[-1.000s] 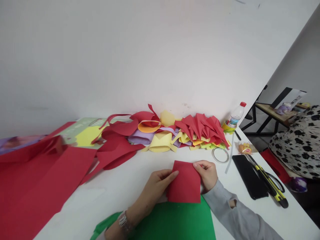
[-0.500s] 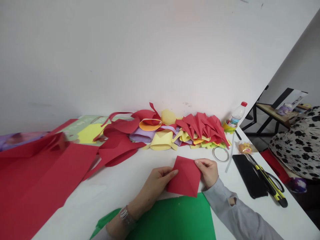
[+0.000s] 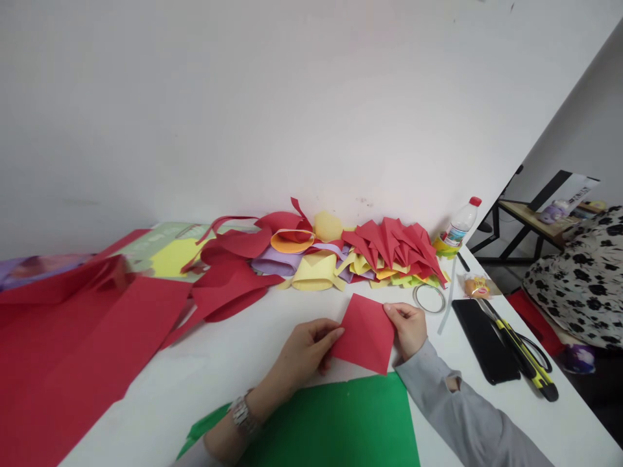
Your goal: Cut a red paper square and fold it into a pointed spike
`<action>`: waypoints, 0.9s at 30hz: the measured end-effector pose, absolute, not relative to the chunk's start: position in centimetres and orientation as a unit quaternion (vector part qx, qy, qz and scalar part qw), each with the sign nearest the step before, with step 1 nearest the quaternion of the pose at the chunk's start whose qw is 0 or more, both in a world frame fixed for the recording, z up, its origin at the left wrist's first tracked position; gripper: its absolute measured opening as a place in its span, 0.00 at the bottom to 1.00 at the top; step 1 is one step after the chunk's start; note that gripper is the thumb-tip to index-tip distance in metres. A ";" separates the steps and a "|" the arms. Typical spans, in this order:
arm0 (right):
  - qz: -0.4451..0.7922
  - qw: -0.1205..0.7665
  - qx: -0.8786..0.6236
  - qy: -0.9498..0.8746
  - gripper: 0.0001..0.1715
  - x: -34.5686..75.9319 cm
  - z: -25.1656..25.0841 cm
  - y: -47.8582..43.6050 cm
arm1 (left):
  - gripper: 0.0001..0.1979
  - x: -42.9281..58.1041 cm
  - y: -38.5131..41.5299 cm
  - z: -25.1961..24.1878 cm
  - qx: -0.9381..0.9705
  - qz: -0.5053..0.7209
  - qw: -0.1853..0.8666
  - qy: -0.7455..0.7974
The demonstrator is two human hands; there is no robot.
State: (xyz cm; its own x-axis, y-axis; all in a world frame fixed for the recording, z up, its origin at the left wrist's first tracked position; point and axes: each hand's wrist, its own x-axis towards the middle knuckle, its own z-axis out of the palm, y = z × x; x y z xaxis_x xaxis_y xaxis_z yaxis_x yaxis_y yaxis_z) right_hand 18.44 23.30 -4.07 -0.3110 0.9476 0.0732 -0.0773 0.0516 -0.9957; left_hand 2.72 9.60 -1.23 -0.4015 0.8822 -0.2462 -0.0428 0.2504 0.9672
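From my remote seat I see both hands on one red paper square (image 3: 365,332), which sits turned corner-up like a diamond just above the counter (image 3: 233,366), beyond the far edge of a green sheet (image 3: 335,421). The left hand (image 3: 306,347) has its fingers curled in and pinches the square's left corner. The right hand (image 3: 409,327) is closed too, with thumb on top, and grips the right corner. A metal watch band (image 3: 242,415) circles the left wrist.

Large red sheets (image 3: 73,350) spread over the counter's left side. A heap of folded paper (image 3: 341,256) in red, yellow, purple and orange lies along the wall. To the right of the hands are a tape ring (image 3: 429,298), a black phone (image 3: 484,340) and yellow-handled scissors (image 3: 523,353). A water bottle (image 3: 460,226) stands at the far right corner.
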 end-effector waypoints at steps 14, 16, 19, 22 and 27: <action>0.587 0.447 -0.389 -0.552 0.23 18.4 -4.3 23.8 | 0.24 2.2 9.5 -1.2 0.373 0.511 0.429 0.644; 0.591 0.448 -0.387 -0.548 0.23 18.4 -4.3 23.9 | 0.26 2.2 9.5 -1.2 0.378 0.515 0.431 0.637; 0.592 0.445 -0.381 -0.554 0.23 18.3 -4.2 23.8 | 0.27 2.1 9.4 -1.1 0.386 0.525 0.416 0.634; 0.587 0.434 -0.381 -0.567 0.24 18.2 -4.1 23.5 | 0.26 1.8 9.4 -1.1 0.399 0.516 0.398 0.645; 0.500 0.412 -0.387 -0.657 0.21 18.5 -3.8 23.4 | 0.26 1.1 9.6 -1.6 0.411 0.479 0.382 0.675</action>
State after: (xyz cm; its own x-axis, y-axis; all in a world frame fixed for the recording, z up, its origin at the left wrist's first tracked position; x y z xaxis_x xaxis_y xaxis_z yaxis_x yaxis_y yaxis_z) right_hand 18.51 23.38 -3.78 -0.3621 0.9192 0.1545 0.0968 0.2020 -0.9746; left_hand 1.06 9.63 -1.62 -0.3704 0.9209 -0.1215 0.1892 0.2029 0.9608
